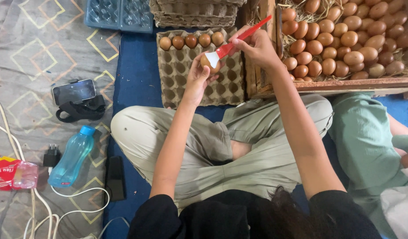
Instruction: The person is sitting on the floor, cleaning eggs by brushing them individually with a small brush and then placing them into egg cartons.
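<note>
Nearest, the person sits cross-legged in pale trousers on a blue mat [137,79], both bare forearms reaching forward. Beside the left knee lie a black flat object [115,177], a blue water bottle [72,161], a black charger plug [51,157] with white cables [71,194], and a red-wrapped plastic bottle [11,175] at the frame's edge. A little farther off, a phone [74,91] rests on a black strap mount [80,109] on the patterned cloth.

Further out, the left hand [197,79] is curled around a brown egg [211,63], holding it above a grey cardboard egg tray [199,66]. The right hand [257,46] pinches the handle of a red brush [239,37], whose white bristles touch the egg's top. The tray carries a single row of five brown eggs [191,40] along its far edge; its other cups show bare.

To the right of the tray stands a wooden crate [327,84] lined with straw and heaped with many brown eggs [341,40]. Farthest away sit a stack of cardboard trays [195,13] and a blue plastic tray [119,14]. At the right edge, another person's green-clad leg [367,137] lies just by the crate.
</note>
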